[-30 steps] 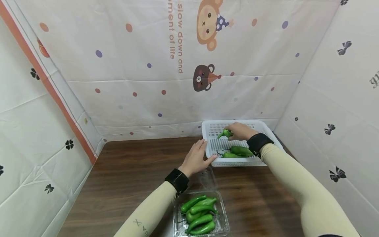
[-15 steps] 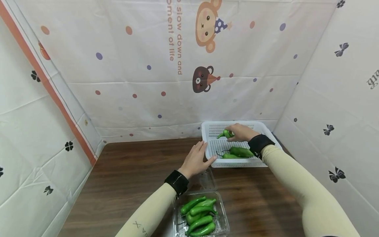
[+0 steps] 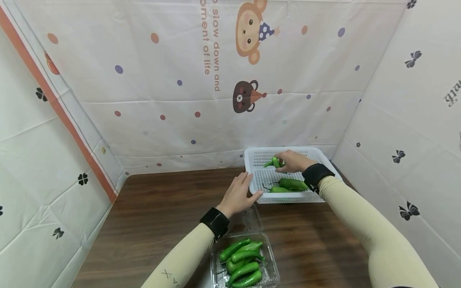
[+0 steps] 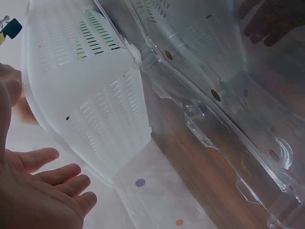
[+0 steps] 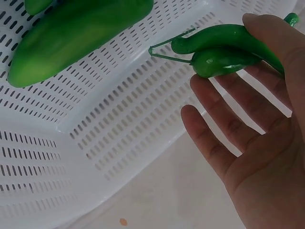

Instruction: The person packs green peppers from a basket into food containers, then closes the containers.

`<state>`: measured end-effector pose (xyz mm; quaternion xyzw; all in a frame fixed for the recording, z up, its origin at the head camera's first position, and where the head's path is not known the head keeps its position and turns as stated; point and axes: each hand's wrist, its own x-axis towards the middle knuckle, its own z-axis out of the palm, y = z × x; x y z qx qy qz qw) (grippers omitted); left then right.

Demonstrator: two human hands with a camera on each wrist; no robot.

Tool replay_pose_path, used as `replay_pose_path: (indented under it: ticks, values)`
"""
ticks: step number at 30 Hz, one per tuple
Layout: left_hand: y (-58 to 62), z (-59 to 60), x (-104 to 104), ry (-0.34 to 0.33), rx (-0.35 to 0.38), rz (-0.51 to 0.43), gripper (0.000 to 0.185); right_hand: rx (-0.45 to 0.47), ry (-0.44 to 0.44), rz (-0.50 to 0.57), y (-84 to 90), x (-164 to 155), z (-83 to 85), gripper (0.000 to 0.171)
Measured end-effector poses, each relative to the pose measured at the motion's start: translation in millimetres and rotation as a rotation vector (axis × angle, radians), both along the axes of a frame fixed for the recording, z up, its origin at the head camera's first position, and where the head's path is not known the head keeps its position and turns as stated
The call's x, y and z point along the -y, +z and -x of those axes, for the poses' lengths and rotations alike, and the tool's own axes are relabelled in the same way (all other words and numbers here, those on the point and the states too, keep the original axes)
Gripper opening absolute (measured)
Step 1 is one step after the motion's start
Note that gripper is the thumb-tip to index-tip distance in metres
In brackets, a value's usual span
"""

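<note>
Right of centre, the right hand (image 3: 293,161) pinches two green peppers (image 5: 224,64) in its fingers (likely light, firm, slick; best held mid-body); the left hand (image 3: 237,194) has fingers apart.

Basket walls (image 3: 288,198) block sideways, leaving access overhead.

two glossy green peppers (image 5: 221,59): side by side, pinched by right fingers (image 5: 224,112) | white perforated basket (image 3: 288,197): upright beneath them
</note>
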<state>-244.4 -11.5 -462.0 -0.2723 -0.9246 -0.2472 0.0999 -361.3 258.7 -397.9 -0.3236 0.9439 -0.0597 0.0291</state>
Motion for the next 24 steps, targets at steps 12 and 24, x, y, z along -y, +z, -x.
replay_pose_path:
  ticks: [12,24]
  values:
    - [-1.3,0.7,0,-0.004,-0.019,-0.002,0.074,0.022,0.011,0.002,-7.8,3,-1.0,0.023]
    - [-1.9,1.2,0,-0.001,-0.015,-0.002,0.074,0.03,0.044,-0.025,-14.1,4,-2.9,0.011]
